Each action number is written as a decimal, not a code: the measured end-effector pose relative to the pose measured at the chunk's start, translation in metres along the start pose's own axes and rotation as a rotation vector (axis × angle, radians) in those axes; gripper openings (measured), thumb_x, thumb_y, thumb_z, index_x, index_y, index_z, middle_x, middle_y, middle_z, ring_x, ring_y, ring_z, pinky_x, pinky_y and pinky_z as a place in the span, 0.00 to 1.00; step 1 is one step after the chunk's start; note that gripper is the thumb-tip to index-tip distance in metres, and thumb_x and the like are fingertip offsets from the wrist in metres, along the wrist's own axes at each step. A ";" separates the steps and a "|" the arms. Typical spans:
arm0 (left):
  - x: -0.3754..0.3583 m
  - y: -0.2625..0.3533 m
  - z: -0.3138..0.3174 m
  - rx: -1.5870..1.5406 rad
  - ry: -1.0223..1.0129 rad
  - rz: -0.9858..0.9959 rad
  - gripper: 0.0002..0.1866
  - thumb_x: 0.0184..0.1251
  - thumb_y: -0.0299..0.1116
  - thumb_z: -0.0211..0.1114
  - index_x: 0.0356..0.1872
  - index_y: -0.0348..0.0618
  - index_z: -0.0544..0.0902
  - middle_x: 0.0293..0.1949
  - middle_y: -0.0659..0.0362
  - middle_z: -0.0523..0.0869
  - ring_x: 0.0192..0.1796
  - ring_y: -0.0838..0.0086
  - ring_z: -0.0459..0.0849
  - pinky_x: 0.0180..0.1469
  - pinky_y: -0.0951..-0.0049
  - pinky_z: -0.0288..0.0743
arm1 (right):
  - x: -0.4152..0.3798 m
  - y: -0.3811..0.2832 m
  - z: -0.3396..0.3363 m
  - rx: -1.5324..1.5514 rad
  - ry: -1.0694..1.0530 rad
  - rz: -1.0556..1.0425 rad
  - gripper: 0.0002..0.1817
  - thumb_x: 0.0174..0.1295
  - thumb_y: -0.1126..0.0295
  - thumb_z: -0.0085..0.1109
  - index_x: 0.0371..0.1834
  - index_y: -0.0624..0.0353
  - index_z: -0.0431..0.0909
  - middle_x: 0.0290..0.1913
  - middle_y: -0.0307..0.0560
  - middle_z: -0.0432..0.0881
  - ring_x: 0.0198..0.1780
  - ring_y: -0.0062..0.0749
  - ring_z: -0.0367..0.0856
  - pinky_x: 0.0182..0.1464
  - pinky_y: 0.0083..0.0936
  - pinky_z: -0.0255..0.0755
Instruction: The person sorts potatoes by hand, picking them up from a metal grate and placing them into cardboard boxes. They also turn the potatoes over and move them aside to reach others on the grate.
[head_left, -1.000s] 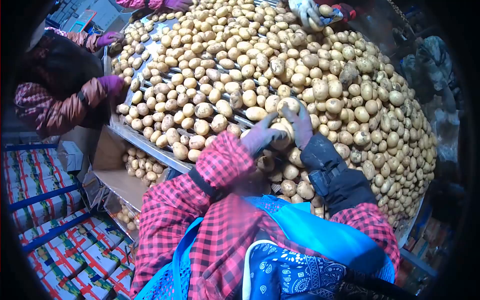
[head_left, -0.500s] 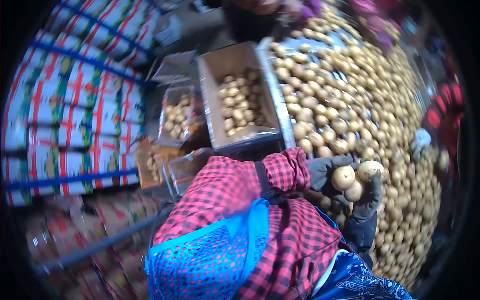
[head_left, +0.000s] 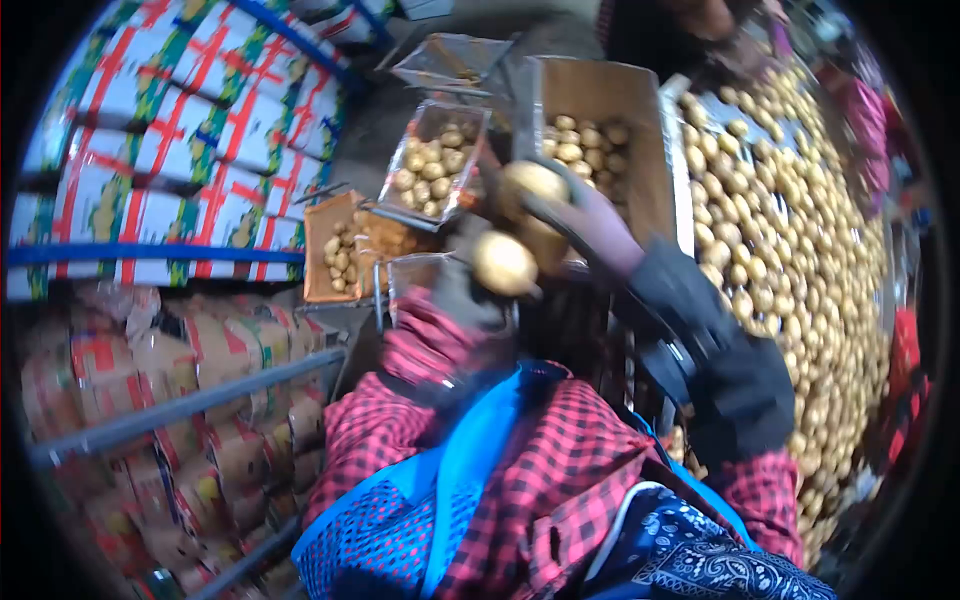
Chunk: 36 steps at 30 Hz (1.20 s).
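Both my hands wear dark gloves and are blurred by motion, held over the boxes in front of my body. My left hand [head_left: 466, 292] grips a round, pale-yellow potato [head_left: 505, 265]. Just above and to the right, my right hand [head_left: 592, 215] has its fingers around another potato [head_left: 533, 186], with what looks like a second one below it, partly hidden. Behind the right hand stands a deep cardboard box [head_left: 640, 110] partly filled with potatoes. A plastic-lined box [head_left: 474, 122] of potatoes is beyond my left hand.
A sloping table heaped with potatoes [head_left: 770, 250] runs along the right, its pale edge [head_left: 678, 170] beside the cardboard box. An orange-lined box [head_left: 318, 235] holds small potatoes. Stacked printed cartons [head_left: 170, 130] and a metal rail [head_left: 190, 410] are at left. Other people work at the far side.
My hands have moved left with the potatoes, from over the heap to above the boxes, and have separated slightly. The view has turned toward the right.
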<state>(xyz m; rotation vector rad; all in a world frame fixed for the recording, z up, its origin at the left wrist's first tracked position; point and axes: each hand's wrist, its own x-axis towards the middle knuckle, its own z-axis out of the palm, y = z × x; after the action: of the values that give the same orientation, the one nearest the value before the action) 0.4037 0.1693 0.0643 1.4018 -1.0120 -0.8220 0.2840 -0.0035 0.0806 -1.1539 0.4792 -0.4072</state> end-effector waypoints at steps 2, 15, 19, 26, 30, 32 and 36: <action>0.038 -0.043 -0.054 0.428 0.256 0.117 0.35 0.49 0.29 0.78 0.62 0.40 0.73 0.52 0.52 0.83 0.55 0.61 0.83 0.60 0.62 0.79 | 0.064 0.027 0.006 -0.222 0.165 -0.282 0.37 0.66 0.54 0.64 0.73 0.62 0.63 0.59 0.50 0.80 0.60 0.33 0.79 0.64 0.30 0.72; 0.047 -0.117 -0.008 0.039 -0.063 -0.377 0.30 0.72 0.39 0.57 0.72 0.37 0.67 0.65 0.47 0.74 0.67 0.57 0.72 0.70 0.59 0.62 | -0.469 0.039 -0.047 -0.668 1.719 0.111 0.23 0.74 0.64 0.53 0.66 0.67 0.72 0.60 0.51 0.80 0.62 0.33 0.75 0.67 0.29 0.68; 0.054 -0.048 0.086 0.335 -0.396 0.119 0.30 0.70 0.33 0.63 0.71 0.35 0.68 0.63 0.48 0.77 0.63 0.60 0.77 0.66 0.64 0.68 | -0.558 0.049 -0.016 -0.358 2.043 -0.015 0.28 0.70 0.65 0.60 0.70 0.66 0.67 0.65 0.54 0.75 0.64 0.35 0.73 0.67 0.30 0.68; -0.011 0.022 0.263 0.412 -1.106 0.622 0.33 0.59 0.38 0.70 0.67 0.45 0.73 0.58 0.46 0.80 0.56 0.52 0.82 0.59 0.57 0.75 | -0.478 0.091 -0.028 -1.426 1.374 0.552 0.44 0.48 0.55 0.72 0.71 0.55 0.68 0.65 0.55 0.72 0.70 0.56 0.64 0.73 0.49 0.55; -0.054 -0.002 0.282 0.856 -1.362 0.608 0.43 0.53 0.51 0.73 0.71 0.52 0.67 0.54 0.50 0.78 0.44 0.51 0.84 0.44 0.53 0.78 | -0.463 0.088 -0.061 -1.604 1.266 0.725 0.37 0.51 0.56 0.70 0.67 0.53 0.72 0.62 0.51 0.75 0.69 0.51 0.66 0.72 0.53 0.54; -0.057 -0.010 0.293 0.906 -1.402 0.548 0.42 0.52 0.51 0.73 0.71 0.55 0.68 0.51 0.50 0.79 0.46 0.52 0.84 0.45 0.55 0.78 | -0.468 0.099 -0.070 -1.585 1.234 0.614 0.35 0.52 0.55 0.69 0.65 0.52 0.74 0.61 0.50 0.76 0.68 0.49 0.66 0.71 0.53 0.55; -0.044 -0.013 0.313 0.938 -1.659 0.623 0.44 0.54 0.45 0.74 0.73 0.50 0.65 0.55 0.51 0.80 0.50 0.57 0.85 0.51 0.59 0.79 | -0.470 0.105 -0.069 -1.425 1.366 0.255 0.31 0.52 0.61 0.71 0.62 0.52 0.76 0.57 0.49 0.78 0.61 0.50 0.73 0.67 0.46 0.62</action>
<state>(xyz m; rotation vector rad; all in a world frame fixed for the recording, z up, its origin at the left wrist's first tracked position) 0.1011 0.0883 0.0192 0.6590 -3.2022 -0.9817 -0.1378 0.2337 0.0299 -1.9927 2.3495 -0.6056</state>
